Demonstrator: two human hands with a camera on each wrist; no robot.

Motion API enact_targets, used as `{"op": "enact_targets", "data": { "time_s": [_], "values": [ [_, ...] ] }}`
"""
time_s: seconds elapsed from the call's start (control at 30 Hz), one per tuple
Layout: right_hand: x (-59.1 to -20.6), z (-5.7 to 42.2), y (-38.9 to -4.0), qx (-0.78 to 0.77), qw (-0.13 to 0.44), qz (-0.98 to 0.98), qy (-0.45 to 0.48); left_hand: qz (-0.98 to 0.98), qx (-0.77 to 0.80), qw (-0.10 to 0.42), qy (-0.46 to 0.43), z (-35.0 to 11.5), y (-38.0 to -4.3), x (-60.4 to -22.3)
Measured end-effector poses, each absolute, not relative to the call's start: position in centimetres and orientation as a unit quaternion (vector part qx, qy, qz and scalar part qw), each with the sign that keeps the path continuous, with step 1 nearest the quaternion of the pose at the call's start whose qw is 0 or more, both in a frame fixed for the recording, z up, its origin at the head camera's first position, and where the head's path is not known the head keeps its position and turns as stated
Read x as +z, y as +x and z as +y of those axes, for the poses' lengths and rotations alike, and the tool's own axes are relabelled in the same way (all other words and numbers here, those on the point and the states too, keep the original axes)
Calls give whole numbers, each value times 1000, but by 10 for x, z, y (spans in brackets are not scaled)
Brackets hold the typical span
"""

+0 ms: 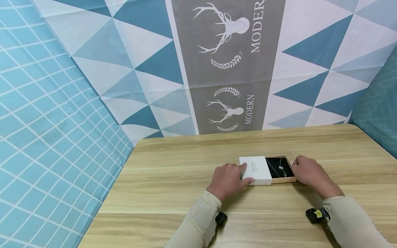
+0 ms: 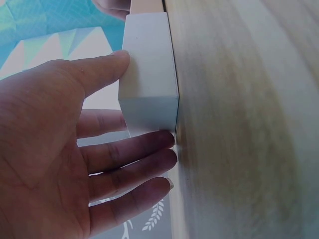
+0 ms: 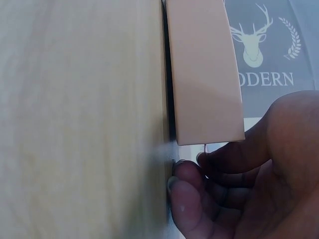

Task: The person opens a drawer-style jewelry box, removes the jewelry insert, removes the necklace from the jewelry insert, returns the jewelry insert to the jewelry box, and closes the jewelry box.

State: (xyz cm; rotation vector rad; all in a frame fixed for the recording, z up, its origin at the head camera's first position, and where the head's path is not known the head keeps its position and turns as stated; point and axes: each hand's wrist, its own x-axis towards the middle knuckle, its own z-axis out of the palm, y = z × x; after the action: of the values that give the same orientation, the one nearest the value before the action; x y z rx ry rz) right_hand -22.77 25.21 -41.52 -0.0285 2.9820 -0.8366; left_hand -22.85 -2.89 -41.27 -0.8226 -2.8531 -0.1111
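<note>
A jewellery box lies on the table with its white sleeve (image 1: 256, 171) at the left and its drawer (image 1: 283, 180) drawn partly out to the right. In the drawer, a black insert (image 1: 273, 161) carries thin silvery chain jewellery (image 1: 281, 167). My left hand (image 1: 227, 179) holds the sleeve's left end, with thumb and index finger on it; the left wrist view shows the other fingers spread below. At the drawer's right end, my right hand (image 1: 309, 172) has curled fingers and pinches a thin pull ribbon (image 3: 205, 148), mostly hidden by the fingers.
The box rests on a wood-grain table (image 1: 173, 193). Behind the table hangs a patterned cloth (image 1: 229, 75) with deer heads, and a blue checked cloth (image 1: 46, 137) runs along the left. A black wrist camera (image 1: 314, 215) sits at the right sleeve cuff.
</note>
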Motion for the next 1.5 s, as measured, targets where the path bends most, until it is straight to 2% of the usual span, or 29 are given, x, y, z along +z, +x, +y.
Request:
{"op": "enact_targets", "data": {
  "time_s": [1.5],
  "values": [
    [-417,259,-230,-265,28,964,-2,-958,-32,82,-274,-29,-229,-413]
  ]
}}
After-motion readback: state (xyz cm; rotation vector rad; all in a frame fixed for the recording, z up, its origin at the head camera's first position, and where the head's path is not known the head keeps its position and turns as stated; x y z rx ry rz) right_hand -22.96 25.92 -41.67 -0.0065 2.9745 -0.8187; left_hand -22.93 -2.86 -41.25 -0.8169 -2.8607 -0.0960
